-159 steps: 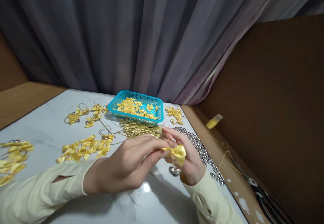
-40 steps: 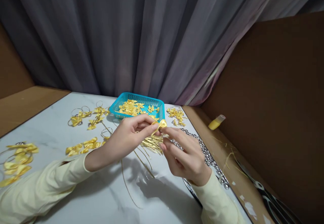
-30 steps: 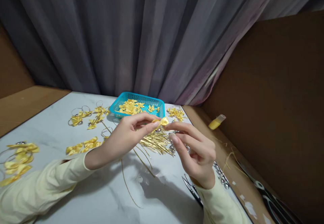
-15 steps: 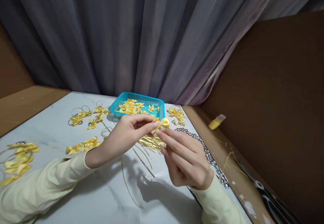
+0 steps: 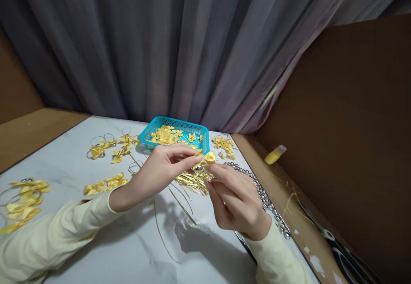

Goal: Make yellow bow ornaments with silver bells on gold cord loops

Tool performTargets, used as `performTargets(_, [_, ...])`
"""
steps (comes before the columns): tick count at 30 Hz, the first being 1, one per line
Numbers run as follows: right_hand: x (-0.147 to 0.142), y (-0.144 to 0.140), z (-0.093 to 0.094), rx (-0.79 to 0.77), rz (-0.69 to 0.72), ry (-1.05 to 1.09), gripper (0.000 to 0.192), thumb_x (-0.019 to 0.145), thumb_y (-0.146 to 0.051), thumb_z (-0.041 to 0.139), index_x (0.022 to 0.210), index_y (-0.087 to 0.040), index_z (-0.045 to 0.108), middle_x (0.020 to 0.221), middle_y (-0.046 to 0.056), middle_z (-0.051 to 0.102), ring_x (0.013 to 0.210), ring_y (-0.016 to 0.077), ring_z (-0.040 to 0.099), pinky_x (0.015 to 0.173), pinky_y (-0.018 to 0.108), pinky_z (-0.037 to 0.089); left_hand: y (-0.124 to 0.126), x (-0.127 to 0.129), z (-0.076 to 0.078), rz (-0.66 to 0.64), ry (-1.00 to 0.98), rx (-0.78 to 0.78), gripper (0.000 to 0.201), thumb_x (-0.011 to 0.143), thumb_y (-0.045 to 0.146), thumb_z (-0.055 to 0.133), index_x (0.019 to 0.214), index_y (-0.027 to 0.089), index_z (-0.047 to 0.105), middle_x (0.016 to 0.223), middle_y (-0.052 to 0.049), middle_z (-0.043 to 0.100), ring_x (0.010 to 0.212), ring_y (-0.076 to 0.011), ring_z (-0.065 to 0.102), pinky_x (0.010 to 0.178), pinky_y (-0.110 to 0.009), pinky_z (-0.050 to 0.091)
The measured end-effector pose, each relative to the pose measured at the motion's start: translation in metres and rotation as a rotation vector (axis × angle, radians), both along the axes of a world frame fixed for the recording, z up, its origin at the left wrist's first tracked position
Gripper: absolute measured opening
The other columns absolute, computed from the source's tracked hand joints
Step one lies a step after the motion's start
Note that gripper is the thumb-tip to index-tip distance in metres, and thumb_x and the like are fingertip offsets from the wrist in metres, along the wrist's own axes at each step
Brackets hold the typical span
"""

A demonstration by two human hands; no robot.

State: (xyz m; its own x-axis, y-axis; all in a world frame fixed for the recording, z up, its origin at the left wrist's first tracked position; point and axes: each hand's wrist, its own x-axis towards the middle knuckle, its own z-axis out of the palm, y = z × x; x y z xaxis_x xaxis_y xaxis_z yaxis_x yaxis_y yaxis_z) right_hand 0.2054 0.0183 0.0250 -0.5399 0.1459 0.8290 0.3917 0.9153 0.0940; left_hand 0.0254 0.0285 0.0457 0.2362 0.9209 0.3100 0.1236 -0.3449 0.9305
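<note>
My left hand point(image 5: 160, 170) pinches a small yellow ribbon bow point(image 5: 208, 157) at its fingertips, raised above the tabletop point(image 5: 128, 245). My right hand point(image 5: 237, 200) meets the bow from below, fingers closed on its underside. Beneath lie gold wire strands point(image 5: 192, 181); behind, a blue basket point(image 5: 175, 132) of bows; right, a row of silver bells point(image 5: 261, 194).

Light is dim and soft, falling from above and behind the camera. The pale surface point(image 5: 96, 241) shows a faint sheen and carries a dark, soft-edged shadow under the hands. The curtain point(image 5: 160, 44) and brown wall point(image 5: 346, 125) sit in gloom. Edges bend outward with wide-angle stretch; the lower corners look slightly smeared.
</note>
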Motion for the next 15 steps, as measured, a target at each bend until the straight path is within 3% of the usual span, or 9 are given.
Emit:
performTargets(11, [0.0003, -0.0008, 0.0035, -0.048, -0.017, -0.037, 0.015, 0.075, 0.004, 0.055, 0.073, -0.011, 0.055, 0.094, 0.016, 0.065, 0.079, 0.0202, 0.061, 0.061, 0.033, 0.052, 0.0027, -0.0004, -0.0019, -0.017, 0.040, 0.033, 0.014, 0.083, 0.027, 0.062, 0.078, 0.017, 0.070, 0.083, 0.000, 0.067, 0.080, -0.0129, 0.060, 0.071, -0.021, 0.046])
performTargets(15, [0.0031, -0.0004, 0.0018, -0.081, -0.033, -0.001, 0.016, 0.075, 0.004, 0.055, 0.069, -0.012, 0.055, 0.091, 0.015, 0.065, 0.075, 0.0190, 0.062, 0.057, 0.031, 0.051, 0.0034, -0.0009, -0.0013, -0.057, 0.046, -0.040, 0.018, 0.083, 0.032, 0.062, 0.078, 0.017, 0.069, 0.079, -0.001, 0.065, 0.078, -0.0144, 0.057, 0.068, -0.024, 0.044])
